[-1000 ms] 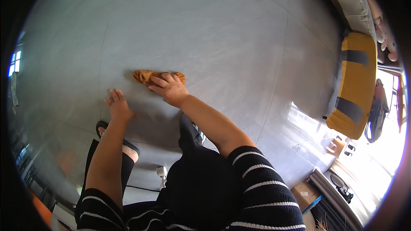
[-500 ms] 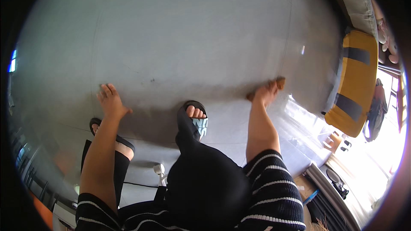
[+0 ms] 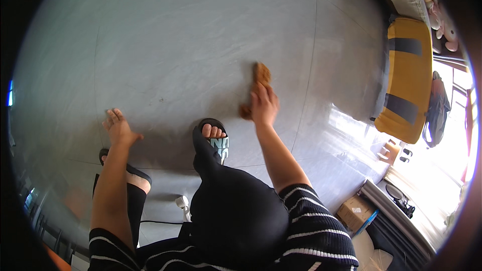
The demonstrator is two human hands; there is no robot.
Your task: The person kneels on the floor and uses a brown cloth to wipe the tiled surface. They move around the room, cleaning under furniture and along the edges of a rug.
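Observation:
A bunched brown cloth (image 3: 262, 74) lies against the grey tiled floor (image 3: 201, 35), ahead and to the right of my foot. My right hand (image 3: 264, 104) grips it from above, with cloth showing past the fingertips and beside the palm. Off to the left, my left hand (image 3: 120, 129) holds nothing, its fingers stretched out and thumb apart. Whether that hand touches the floor, I cannot tell. Between my arms, a foot in a black and pale blue slide sandal (image 3: 219, 145) rests on the tiles.
A yellow cushioned piece with grey bands (image 3: 409, 80) stands along the right side. A cardboard box (image 3: 356, 212) sits at the lower right, near a bright window. Behind my foot are a white fitting (image 3: 183, 203) and a dark cord. A dark mark (image 3: 160, 100) shows on the floor.
My right hand has swept the brown cloth leftward and a little farther away across the floor. My left hand remains stretched out; the view has shifted slightly.

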